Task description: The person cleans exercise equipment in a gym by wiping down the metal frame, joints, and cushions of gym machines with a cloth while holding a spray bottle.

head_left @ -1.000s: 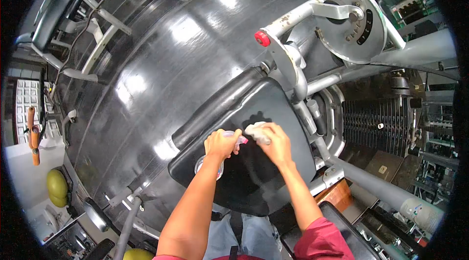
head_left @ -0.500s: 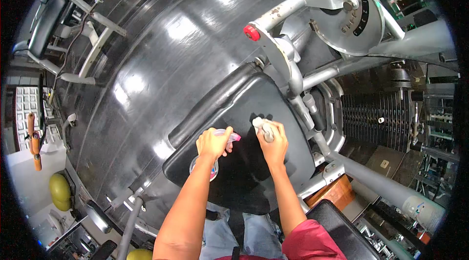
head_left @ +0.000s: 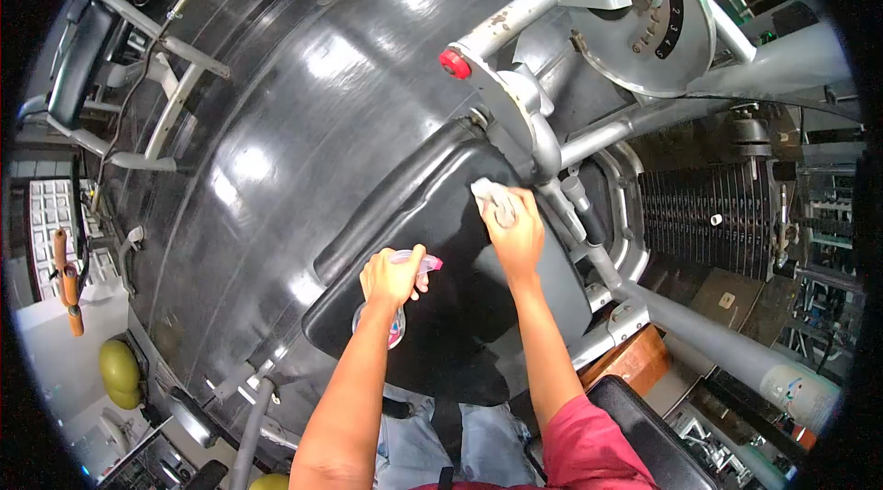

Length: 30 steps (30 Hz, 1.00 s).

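Note:
My left hand (head_left: pixel 392 276) is closed round the neck of a clear spray bottle (head_left: pixel 396 328) with a pink nozzle. The bottle's body is partly hidden behind my wrist, over the left part of a black padded seat (head_left: pixel 441 343). My right hand (head_left: pixel 515 230) presses a bunched white cloth (head_left: pixel 495 199) against the upper right of the seat. A dark, wet-looking sheen shows on the padding between my hands.
A grey metal lever with a red end cap (head_left: pixel 454 64) juts out above the seat beside a numbered disc (head_left: pixel 635 21). A weight stack (head_left: pixel 704 219) stands at right. Another padded machine (head_left: pixel 87 57) is at upper left on the black floor (head_left: pixel 276 113).
My right hand has slid the cloth forward along the seat, away from my body. The left hand with the spray bottle has shifted slightly left.

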Each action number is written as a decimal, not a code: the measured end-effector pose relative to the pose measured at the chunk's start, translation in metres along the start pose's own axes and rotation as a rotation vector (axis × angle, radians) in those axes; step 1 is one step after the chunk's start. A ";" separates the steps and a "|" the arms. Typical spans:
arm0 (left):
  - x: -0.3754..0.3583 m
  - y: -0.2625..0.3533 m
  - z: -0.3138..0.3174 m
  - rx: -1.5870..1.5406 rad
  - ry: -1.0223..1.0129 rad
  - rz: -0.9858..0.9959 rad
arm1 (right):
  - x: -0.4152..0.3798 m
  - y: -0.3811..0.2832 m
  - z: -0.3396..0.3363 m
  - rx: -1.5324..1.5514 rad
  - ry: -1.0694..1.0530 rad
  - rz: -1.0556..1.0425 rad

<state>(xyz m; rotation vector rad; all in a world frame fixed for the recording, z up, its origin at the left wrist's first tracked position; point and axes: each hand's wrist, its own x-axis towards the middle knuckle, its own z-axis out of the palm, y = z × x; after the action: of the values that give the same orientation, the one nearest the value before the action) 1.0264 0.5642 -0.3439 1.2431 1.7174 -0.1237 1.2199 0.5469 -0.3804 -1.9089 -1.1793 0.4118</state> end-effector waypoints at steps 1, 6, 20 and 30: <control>0.002 -0.002 0.002 -0.013 -0.001 -0.003 | -0.009 0.008 -0.004 -0.012 0.022 0.019; 0.002 -0.004 0.003 -0.009 0.017 -0.003 | -0.029 0.029 -0.024 -0.141 0.045 0.206; 0.004 -0.006 0.002 -0.008 -0.018 -0.043 | 0.027 0.060 -0.028 -0.181 -0.034 0.388; 0.002 -0.002 0.002 -0.030 -0.022 -0.057 | 0.100 0.038 -0.022 -0.083 -0.407 0.450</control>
<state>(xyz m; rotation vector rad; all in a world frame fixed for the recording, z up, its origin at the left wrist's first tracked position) 1.0260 0.5633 -0.3473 1.1671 1.7304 -0.1447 1.3062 0.6133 -0.3836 -2.2311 -1.0143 1.0477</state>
